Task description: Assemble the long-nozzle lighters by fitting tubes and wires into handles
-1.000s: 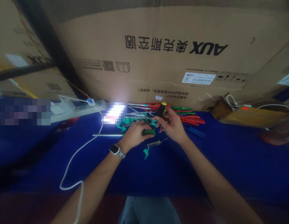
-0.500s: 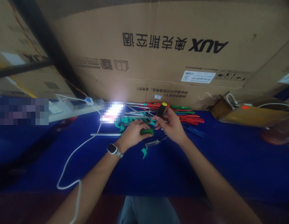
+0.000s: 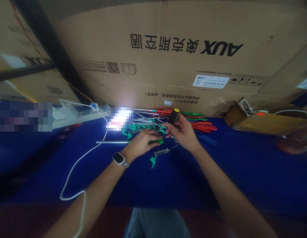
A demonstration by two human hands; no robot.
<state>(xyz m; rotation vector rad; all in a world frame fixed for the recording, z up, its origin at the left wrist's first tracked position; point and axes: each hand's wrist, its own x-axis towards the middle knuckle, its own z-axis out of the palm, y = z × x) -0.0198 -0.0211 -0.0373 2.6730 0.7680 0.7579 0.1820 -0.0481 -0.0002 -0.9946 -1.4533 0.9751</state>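
Screwdriver [image 3: 173,117] gripped in my right hand [image 3: 185,133] | left hand [image 3: 143,140] closed on green handle [image 3: 157,141] | I judge work midway: handle secured, teal piece [image 3: 153,161] outside at its six o'clock

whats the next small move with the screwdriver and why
Probably check where the screwdriver points before turning it: the right hand holds it tilted near the green handle in the left hand, but its tip is hard to make out.

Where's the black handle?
Head view, just right of centre: the black handle is in the right hand, up and right of the green handle in the left hand.
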